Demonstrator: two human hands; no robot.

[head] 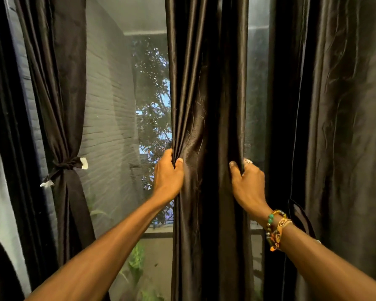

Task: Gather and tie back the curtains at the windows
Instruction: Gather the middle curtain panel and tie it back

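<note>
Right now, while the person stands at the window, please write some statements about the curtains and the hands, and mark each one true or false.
1. The left hand and the right hand both grip the middle curtain. True.
2. The left curtain hangs loose, with nothing round it. False: a tie is knotted round it.
3. The bracelets sit on the left wrist. False: they are on the right wrist.
4. The right curtain hangs ungathered. True.
5. A tree shows through the window. True.
</note>
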